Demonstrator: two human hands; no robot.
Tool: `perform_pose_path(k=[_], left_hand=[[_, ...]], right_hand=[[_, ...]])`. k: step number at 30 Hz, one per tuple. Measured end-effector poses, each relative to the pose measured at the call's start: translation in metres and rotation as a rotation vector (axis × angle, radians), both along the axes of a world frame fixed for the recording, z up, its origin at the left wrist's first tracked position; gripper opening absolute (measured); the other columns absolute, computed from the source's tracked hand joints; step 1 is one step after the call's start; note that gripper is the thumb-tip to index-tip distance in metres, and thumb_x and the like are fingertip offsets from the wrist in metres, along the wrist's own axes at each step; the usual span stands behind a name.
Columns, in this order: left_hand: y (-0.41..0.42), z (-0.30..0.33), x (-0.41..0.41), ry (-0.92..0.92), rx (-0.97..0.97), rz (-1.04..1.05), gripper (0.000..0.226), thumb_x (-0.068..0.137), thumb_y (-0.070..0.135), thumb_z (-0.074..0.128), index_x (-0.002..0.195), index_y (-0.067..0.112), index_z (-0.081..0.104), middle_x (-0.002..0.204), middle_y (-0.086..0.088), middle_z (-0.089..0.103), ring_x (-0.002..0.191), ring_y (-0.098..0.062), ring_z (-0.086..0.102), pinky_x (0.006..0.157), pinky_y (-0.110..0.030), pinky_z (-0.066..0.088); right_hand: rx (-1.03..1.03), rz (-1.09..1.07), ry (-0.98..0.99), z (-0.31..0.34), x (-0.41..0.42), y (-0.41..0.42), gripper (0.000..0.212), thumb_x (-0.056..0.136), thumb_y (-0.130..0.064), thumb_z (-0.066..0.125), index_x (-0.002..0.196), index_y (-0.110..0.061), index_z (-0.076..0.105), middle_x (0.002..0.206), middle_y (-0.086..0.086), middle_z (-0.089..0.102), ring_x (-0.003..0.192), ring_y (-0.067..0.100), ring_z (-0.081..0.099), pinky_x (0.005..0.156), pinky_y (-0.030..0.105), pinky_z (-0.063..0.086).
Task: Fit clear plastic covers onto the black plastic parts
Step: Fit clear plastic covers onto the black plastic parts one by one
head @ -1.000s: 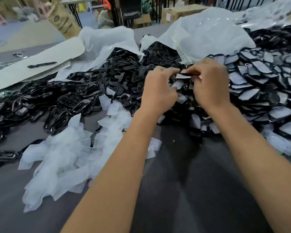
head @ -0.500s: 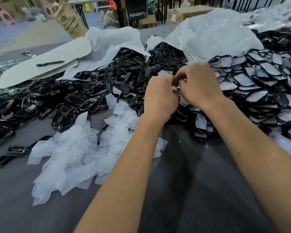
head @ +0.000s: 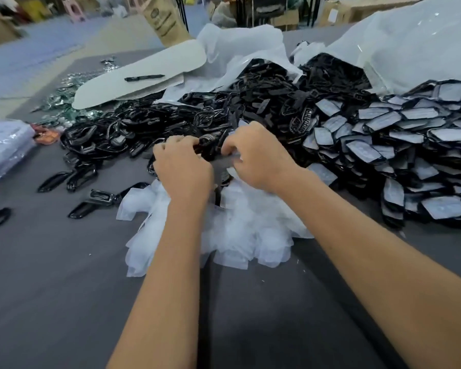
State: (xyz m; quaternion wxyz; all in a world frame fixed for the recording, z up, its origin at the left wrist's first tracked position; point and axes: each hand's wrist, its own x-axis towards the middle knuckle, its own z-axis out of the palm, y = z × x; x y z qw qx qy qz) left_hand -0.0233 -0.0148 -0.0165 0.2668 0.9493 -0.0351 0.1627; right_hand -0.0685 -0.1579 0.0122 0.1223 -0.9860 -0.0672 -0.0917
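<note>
Grey felt-like tabletop [head: 51, 288] fills the foreground, and behind it a blurred workshop floor runs off to cardboard boxes [head: 285, 20] and a tall brown paper sack [head: 165, 20]. Over on the person's right, a big heap of finished black plastic parts with clear covers fitted [head: 399, 145] spills down to the table edge, so a good share of the job looks done. Plenty is left, though: a wide mound of bare black plastic parts [head: 149, 123] stretches across the middle and left, with a few strays lying apart on the cloth. Just under the wrists sits a loose pile of clear, whitish plastic covers [head: 245, 235], ready stock by the look of it. Now the action: the left hand [head: 183, 166] has its fingers curled round a black plastic part [head: 206, 145] held above that pile, while the right hand [head: 256, 155] closes in beside it, fingertips bent and apparently pinching a pale cover, though the grip is partly hidden. It reads as the start of another fitting. Farther back lie rumpled white plastic bags [head: 410, 43], a pale oval card sheet [head: 144, 73] with a black pen [head: 144, 78] on it, and a clear wrapped pack [head: 3, 147] at far left.
</note>
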Motion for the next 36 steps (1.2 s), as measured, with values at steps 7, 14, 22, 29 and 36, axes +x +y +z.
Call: perform_pose_path(k=[7, 14, 22, 29, 36], left_hand=[[0.0, -0.005, 0.006, 0.083, 0.005, 0.01, 0.016, 0.088, 0.026, 0.068, 0.104, 0.026, 0.072, 0.114, 0.0, 0.069, 0.117, -0.03, 0.053, 0.093, -0.041, 0.044], [-0.002, -0.001, 0.005, -0.085, -0.286, -0.011, 0.04, 0.087, 0.048, 0.07, 0.067, 0.014, 0.064, 0.076, -0.004, 0.067, 0.091, -0.035, 0.061, 0.086, -0.048, 0.048], [-0.014, 0.008, -0.003, -0.235, -0.535, 0.003, 0.056, 0.093, 0.049, 0.068, 0.056, 0.013, 0.048, 0.056, 0.005, 0.052, 0.064, -0.022, 0.053, 0.065, -0.033, 0.041], [-0.046, 0.005, -0.022, -0.139, -0.796, -0.22, 0.047, 0.092, 0.024, 0.077, 0.064, 0.0, 0.048, 0.059, -0.011, 0.056, 0.052, -0.014, 0.059, 0.052, -0.026, 0.044], [-0.056, -0.003, -0.035, 0.035, -0.929, -0.433, 0.036, 0.087, 0.004, 0.08, 0.111, 0.01, 0.055, 0.087, -0.035, 0.058, 0.066, -0.05, 0.066, 0.051, -0.027, 0.055]], right_hand=[[-0.033, 0.041, 0.217, 0.003, 0.013, 0.023, 0.017, 0.085, -0.023, 0.081, 0.097, -0.012, 0.074, 0.096, 0.005, 0.066, 0.096, 0.029, 0.063, 0.08, 0.039, 0.056], [0.098, 0.026, 0.006, -0.001, 0.009, 0.013, 0.017, 0.076, -0.01, 0.084, 0.091, -0.013, 0.078, 0.08, -0.002, 0.066, 0.085, 0.025, 0.066, 0.092, 0.04, 0.052], [1.07, -0.15, -0.196, -0.017, -0.023, -0.039, 0.022, 0.086, -0.02, 0.086, 0.076, -0.013, 0.068, 0.063, 0.0, 0.065, 0.053, 0.011, 0.053, 0.052, 0.022, 0.045], [1.659, -0.18, -0.073, -0.032, -0.044, -0.071, 0.02, 0.101, -0.002, 0.061, 0.09, -0.003, 0.078, 0.092, 0.009, 0.077, 0.078, 0.014, 0.068, 0.073, 0.021, 0.055], [1.348, -0.179, -0.32, -0.042, -0.049, -0.066, 0.024, 0.089, 0.01, 0.072, 0.108, -0.005, 0.074, 0.101, 0.013, 0.076, 0.09, 0.027, 0.078, 0.083, 0.033, 0.063]])
